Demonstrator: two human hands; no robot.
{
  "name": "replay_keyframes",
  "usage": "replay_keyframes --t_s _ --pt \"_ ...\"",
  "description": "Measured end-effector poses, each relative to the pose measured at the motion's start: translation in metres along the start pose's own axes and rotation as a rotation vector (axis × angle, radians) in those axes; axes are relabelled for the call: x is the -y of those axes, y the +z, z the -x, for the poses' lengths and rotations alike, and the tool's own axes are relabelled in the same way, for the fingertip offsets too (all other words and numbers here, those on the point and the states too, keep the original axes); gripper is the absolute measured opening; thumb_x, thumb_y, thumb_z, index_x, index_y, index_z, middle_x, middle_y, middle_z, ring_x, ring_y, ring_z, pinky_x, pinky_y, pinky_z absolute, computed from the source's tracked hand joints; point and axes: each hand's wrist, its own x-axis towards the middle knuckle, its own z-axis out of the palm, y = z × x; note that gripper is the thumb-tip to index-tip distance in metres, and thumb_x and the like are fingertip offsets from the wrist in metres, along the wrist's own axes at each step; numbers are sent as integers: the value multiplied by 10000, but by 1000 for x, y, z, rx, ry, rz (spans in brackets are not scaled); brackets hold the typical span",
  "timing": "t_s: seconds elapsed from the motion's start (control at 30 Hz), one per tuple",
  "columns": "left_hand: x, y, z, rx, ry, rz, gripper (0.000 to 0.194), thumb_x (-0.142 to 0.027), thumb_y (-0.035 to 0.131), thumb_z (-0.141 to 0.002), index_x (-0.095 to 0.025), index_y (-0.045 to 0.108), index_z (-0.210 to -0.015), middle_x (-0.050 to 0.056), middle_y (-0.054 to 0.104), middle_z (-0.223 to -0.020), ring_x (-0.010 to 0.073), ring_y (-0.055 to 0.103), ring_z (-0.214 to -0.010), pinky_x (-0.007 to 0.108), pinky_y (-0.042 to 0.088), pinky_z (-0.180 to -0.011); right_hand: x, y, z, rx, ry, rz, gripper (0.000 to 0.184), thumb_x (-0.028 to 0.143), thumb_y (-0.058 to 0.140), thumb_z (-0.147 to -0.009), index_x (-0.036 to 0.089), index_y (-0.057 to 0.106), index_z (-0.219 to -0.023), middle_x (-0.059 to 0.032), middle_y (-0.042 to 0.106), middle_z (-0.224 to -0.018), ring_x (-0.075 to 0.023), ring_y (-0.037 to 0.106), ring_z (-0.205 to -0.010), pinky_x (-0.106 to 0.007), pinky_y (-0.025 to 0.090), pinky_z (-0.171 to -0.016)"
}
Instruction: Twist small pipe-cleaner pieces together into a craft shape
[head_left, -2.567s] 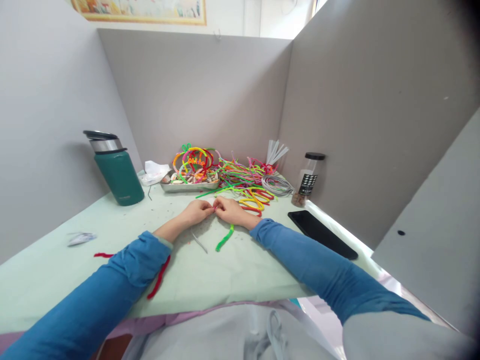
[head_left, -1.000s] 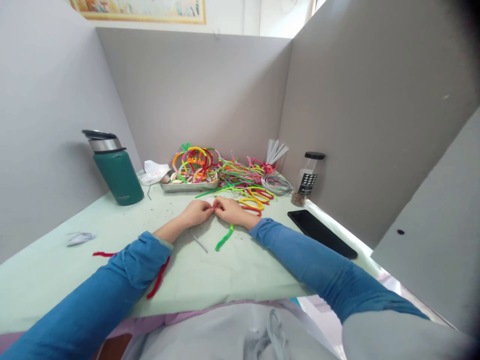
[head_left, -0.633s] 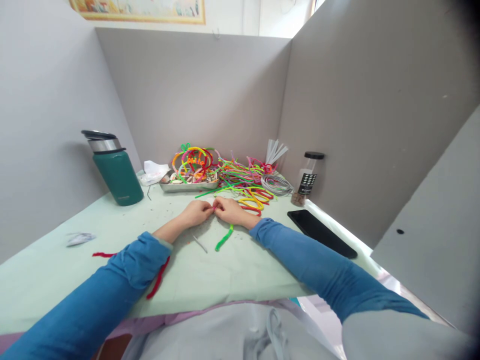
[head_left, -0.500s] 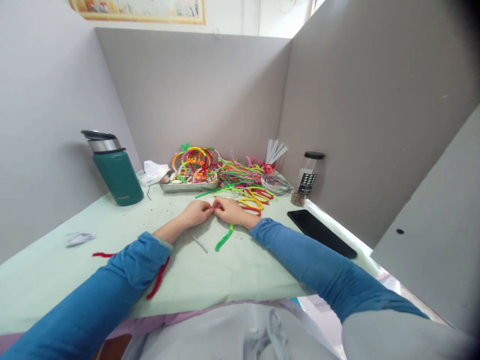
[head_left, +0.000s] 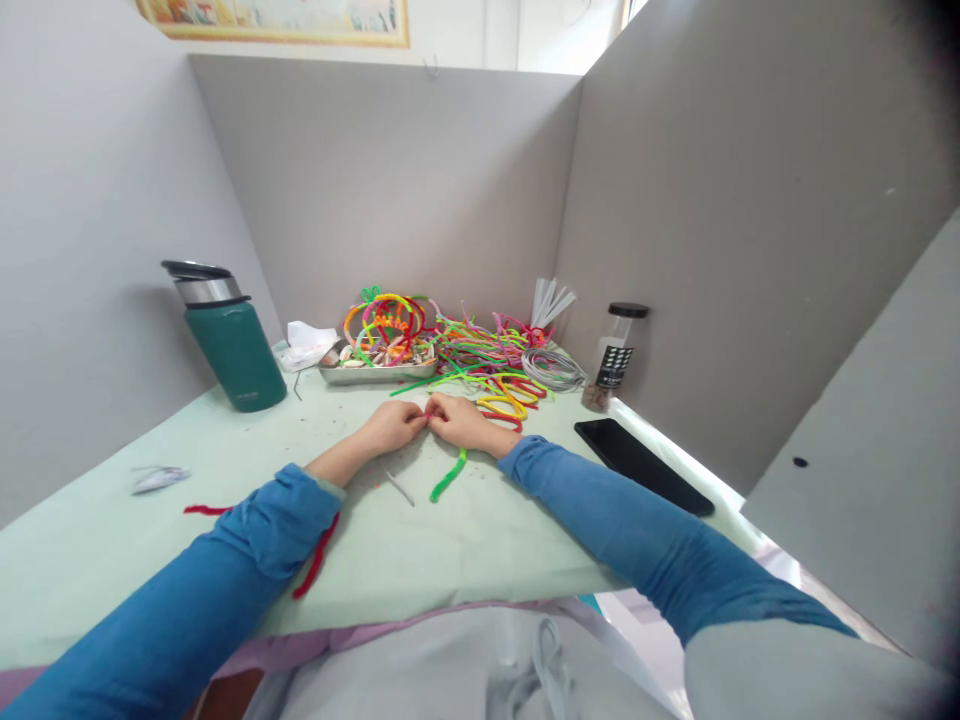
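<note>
My left hand (head_left: 396, 425) and my right hand (head_left: 455, 420) meet fingertip to fingertip over the middle of the cloth. Both are closed in a pinch on a small bit of pink pipe cleaner (head_left: 428, 418), mostly hidden by the fingers. Below my right hand hangs or lies a green pipe cleaner (head_left: 448, 478); whether it joins the pink bit I cannot tell. A thin grey stick (head_left: 400, 488) lies just in front of my hands. Under my left forearm a red pipe cleaner (head_left: 316, 560) pokes out on both sides.
A metal tray (head_left: 379, 375) with pipe-cleaner hoops, a heap of coloured pipe cleaners (head_left: 487, 343) and a grey wire coil (head_left: 553, 370) stand at the back. A green bottle (head_left: 236, 355) is left; a clear jar (head_left: 611, 362) and black phone (head_left: 641, 466) are right. Grey partitions enclose the table.
</note>
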Motion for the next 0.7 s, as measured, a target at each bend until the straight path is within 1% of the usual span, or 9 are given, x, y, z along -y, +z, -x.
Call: replay_keyframes --t_s 0.2,0.4,0.6,0.7 --pt "-1 -1 0 2 4 -13 264 -328 460 -790 -173 615 -643 27 606 -587 147 511 -581 236 342 -573 -1 1 0 -3 -5 -13 141 218 519 -791 177 581 -911 -8 621 -773 -132 522 -672 -232 354 -620" --pt "0 0 1 -5 -13 21 269 -340 459 -794 -181 614 -641 19 581 -535 155 521 -577 241 350 -570 2 -1 1 14 12 -20 144 219 522 -793 176 585 -916 -11 618 -769 -135 509 -666 -233 351 -616" --pt "0 1 2 -4 -25 32 280 -364 464 -799 -184 600 -632 9 561 -519 153 525 -570 240 353 -571 2 -2 1 8 10 -23 145 215 521 -788 174 587 -910 -6 609 -755 -131 506 -657 -231 343 -612" --pt "0 1 1 -10 -35 29 270 -353 462 -804 -180 596 -644 12 579 -543 149 528 -569 239 357 -570 3 -2 1 10 16 -18 163 214 514 -791 174 591 -928 -9 613 -760 -132 508 -660 -231 348 -618"
